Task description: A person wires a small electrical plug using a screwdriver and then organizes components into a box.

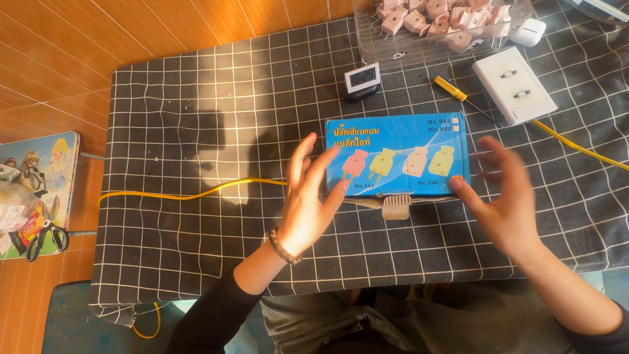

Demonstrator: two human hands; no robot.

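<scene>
**A:** What lay farthest left of the blue box (398, 155) at that moment?

**B:** A picture-printed tin (40, 190) sat on the wooden floor well to the left of the box, with black-handled scissors (46, 233) resting on it. A yellow cable (190, 193) ran across the black checked cloth (196, 118) toward the box's left edge.

**A:** And the hands?

**B:** The left hand (306, 200), a beaded bracelet (284, 248) at its wrist, stood edge-on just left of the box, fingers spread and straight, gripping nothing; its fingertips reached the box's lower left corner, though whether they touched it could not be told. The box itself lay flat on the cloth between both hands, its lid printed with four small plugs. A beige plug (396, 207) peeked out from under the box's near edge.

**A:** What was behind it?

**B:** A small digital clock (362, 80) stood just beyond the box's far left corner. Farther back, a clear plastic tray (393, 49) held a heap of pale pink plugs (439, 19). A yellow-handled screwdriver (452, 89) lay beyond the box's far right corner, beside a white wall socket plate (514, 85).

**A:** The right hand?

**B:** The right hand (501, 196), blurred, hovered just right of the box, open and holding nothing, its thumb near the box's lower right corner.
</scene>
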